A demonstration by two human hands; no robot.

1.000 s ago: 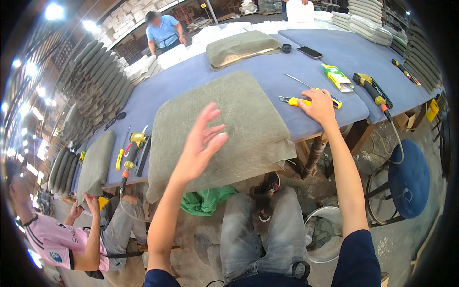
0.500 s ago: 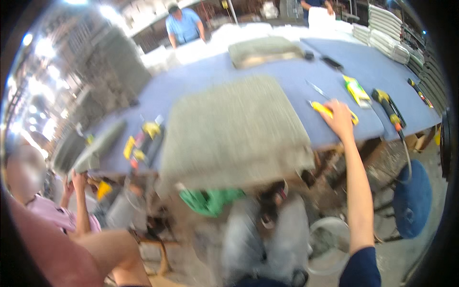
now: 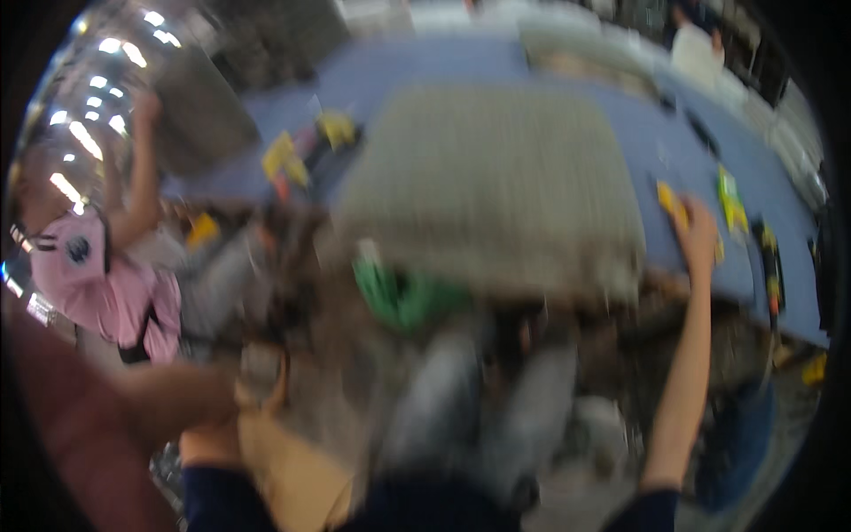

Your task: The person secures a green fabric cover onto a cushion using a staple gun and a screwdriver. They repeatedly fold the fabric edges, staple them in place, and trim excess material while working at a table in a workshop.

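Observation:
My right hand [image 3: 698,229] rests on the blue tabletop with its fingers round a yellow-handled tool [image 3: 671,206]; blur and the fingers hide its exact kind. Left of it lies a large grey-green folded cloth [image 3: 496,186], its near side hanging over the table edge. My left sleeve [image 3: 222,496] and a bit of forearm show at the lower left, but the hand itself is hidden behind another person's arm [image 3: 177,390]. A green-and-yellow packet [image 3: 731,202] lies just right of my right hand.
A black-and-yellow power tool [image 3: 769,266] is at the right table edge; yellow tools [image 3: 306,151] lie left of the cloth. Another folded cloth [image 3: 589,62] sits farther back. Someone in pink [image 3: 97,266] sits at the left. Green fabric [image 3: 408,297] hangs below the cloth.
The view has swung, so the table sits higher and the cloth farther right. My left sleeve has come into view, with a tan panel beside it. My right hand stays at the yellow-handled tool.

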